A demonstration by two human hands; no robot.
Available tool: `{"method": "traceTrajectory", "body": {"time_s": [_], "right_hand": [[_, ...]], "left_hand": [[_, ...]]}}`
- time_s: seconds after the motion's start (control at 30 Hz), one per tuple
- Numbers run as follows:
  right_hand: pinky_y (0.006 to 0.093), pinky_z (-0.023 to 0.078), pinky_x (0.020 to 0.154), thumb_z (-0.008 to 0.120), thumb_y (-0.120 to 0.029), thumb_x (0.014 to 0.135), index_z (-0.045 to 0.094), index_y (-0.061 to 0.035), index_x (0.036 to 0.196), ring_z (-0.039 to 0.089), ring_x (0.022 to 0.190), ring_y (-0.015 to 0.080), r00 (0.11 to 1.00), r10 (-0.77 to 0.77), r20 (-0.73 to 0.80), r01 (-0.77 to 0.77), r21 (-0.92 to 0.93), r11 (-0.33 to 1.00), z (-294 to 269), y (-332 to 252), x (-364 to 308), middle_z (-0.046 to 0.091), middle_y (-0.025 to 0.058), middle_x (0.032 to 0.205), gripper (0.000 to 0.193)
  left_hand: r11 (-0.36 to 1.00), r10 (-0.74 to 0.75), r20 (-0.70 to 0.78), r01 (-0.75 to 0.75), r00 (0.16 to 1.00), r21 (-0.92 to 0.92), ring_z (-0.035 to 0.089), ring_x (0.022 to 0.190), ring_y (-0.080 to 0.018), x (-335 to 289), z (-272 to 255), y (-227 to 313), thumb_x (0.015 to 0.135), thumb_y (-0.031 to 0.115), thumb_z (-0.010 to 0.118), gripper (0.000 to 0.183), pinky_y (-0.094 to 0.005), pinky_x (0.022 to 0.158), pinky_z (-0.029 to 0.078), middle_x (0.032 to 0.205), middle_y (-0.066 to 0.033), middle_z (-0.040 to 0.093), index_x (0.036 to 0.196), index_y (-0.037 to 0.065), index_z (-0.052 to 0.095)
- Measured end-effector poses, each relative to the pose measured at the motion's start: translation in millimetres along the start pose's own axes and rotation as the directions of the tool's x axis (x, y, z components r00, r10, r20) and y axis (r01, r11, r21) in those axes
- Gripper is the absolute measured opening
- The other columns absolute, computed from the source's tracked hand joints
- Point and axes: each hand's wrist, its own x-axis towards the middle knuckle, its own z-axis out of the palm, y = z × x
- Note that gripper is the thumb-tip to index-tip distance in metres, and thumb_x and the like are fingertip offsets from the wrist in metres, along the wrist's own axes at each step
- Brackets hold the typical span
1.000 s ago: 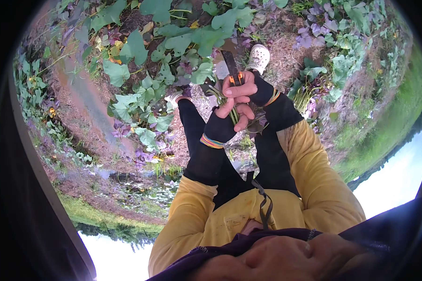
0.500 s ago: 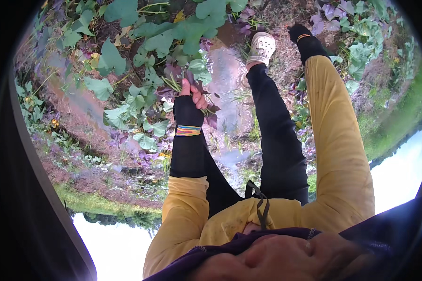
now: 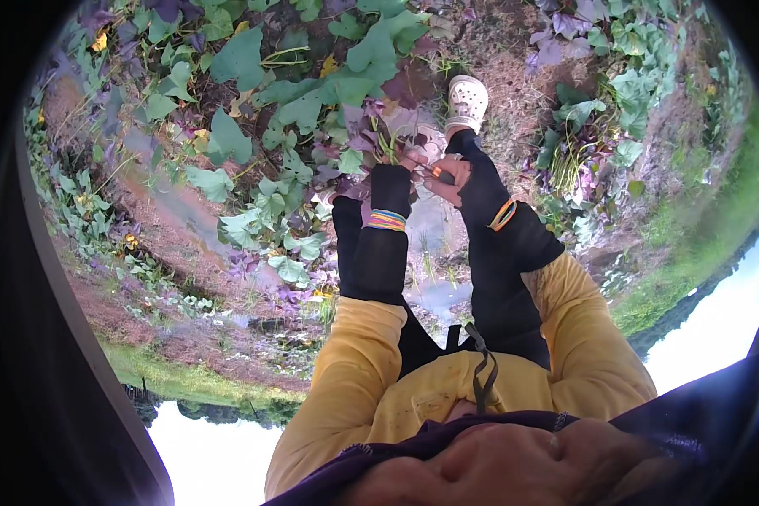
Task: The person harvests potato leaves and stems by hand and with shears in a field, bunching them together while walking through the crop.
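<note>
My left hand (image 3: 406, 162) is closed round a small bunch of sweet potato leaf stems (image 3: 386, 145), whose green stalks and purplish leaves stick out past the fingers. Right beside it, my right hand (image 3: 455, 175) has its fingers bent in toward the left one. A small orange spot shows at those fingers; whether it is a band or something else cannot be made out. Coloured rubber bands (image 3: 386, 220) circle my left wrist over a black sleeve. More bands, orange and yellow (image 3: 503, 215), sit round my right wrist.
Broad green vine leaves (image 3: 312, 101) spread over the ground ahead and to the left. Cut-looking stems (image 3: 572, 164) lie bunched on the right among more leaves. A pale clog (image 3: 467, 99) is on my foot. Wet, shiny soil (image 3: 434, 228) runs between my legs.
My right hand has come back from the far right to meet the left. My left hand, still holding the stems, has shifted right. The bunched stems at right now show.
</note>
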Motion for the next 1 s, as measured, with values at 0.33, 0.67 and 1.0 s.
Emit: {"method": "traceTrajectory", "body": {"time_s": [0.33, 0.67, 1.0], "right_hand": [[0.0453, 0.048, 0.071, 0.054, -0.034, 0.087, 0.055, -0.0133, 0.108, 0.061, 0.085, 0.0358, 0.989, 0.111, -0.095, -0.134, -0.287, 0.949, 4, 143, 159, 0.064, 0.018, 0.089, 0.029], [0.0316, 0.051, 0.059, 0.07, -0.038, 0.08, 0.06, -0.0012, 0.098, 0.064, 0.068, 0.0195, 0.7, 0.611, 0.369, -0.709, 0.46, 0.535, -16, 138, 119, 0.067, 0.0115, 0.086, 0.042], [0.0221, 0.045, 0.057, 0.07, -0.007, 0.078, 0.061, -0.0007, 0.104, 0.061, 0.069, 0.0123, 0.879, 0.469, 0.089, -0.194, 0.964, 0.181, -28, 96, 69, 0.067, 0.0091, 0.087, 0.028]], "left_hand": [[0.987, -0.042, 0.194, 0.071, 0.98, -0.146, 0.047, 0.06, -0.0052, -33, -34, 29, 0.095, 0.024, 0.05, 0.032, -0.0196, 0.048, 0.035, 0.09, -0.0061, 0.064, 0.122, 0.008, 0.052], [0.974, -0.05, 0.189, 0.09, 0.981, -0.209, 0.046, 0.059, -0.0081, -49, -50, 16, 0.095, 0.017, 0.05, 0.032, -0.0226, 0.048, 0.035, 0.085, -0.007, 0.06, 0.124, 0.005, 0.052], [0.955, -0.151, 0.122, 0.177, 0.981, -0.24, 0.048, 0.06, -0.0043, -57, 2, -11, 0.096, 0.032, 0.049, 0.04, -0.0185, 0.047, 0.037, 0.098, -0.0041, 0.065, 0.125, 0.005, 0.051]]}}
